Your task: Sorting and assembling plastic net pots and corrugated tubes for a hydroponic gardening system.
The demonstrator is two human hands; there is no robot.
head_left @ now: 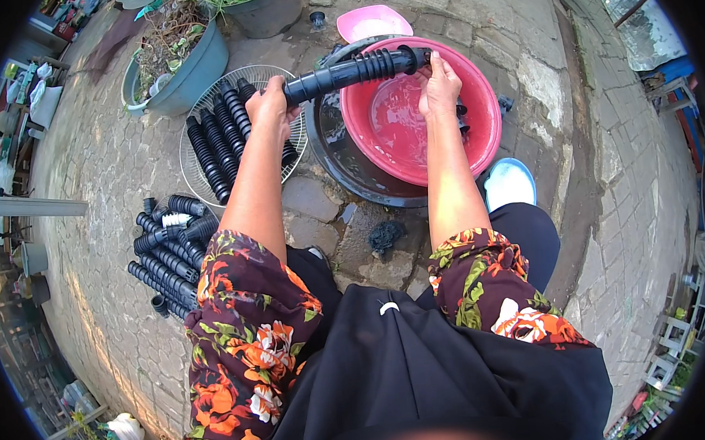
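Observation:
Between my two hands stretches a long stack of small black plastic pots (pixel 353 70), nested into a ribbed tube and held nearly level. My left hand (pixel 270 109) is closed round its left end. At the other end, the fingers of my right hand (pixel 439 84) pinch the rim. The stack hangs over a round pink basin (pixel 483 125) holding water and a few black pots (pixel 463 117) at its right side. Beneath the pink basin sits a wide black tub (pixel 341 161). Below my left hand, several similar stacks (pixel 213 151) lie in a round wire basket (pixel 189 174).
More black stacks (pixel 167 250) are piled on the paving at left. Near me lie a dark scrubbing pad (pixel 385 236) and a blue-rimmed bowl (pixel 510 181). Beyond the tubs are a pink dish (pixel 372 21), a loose black pot (pixel 317 19) and a blue-green planter (pixel 189 77).

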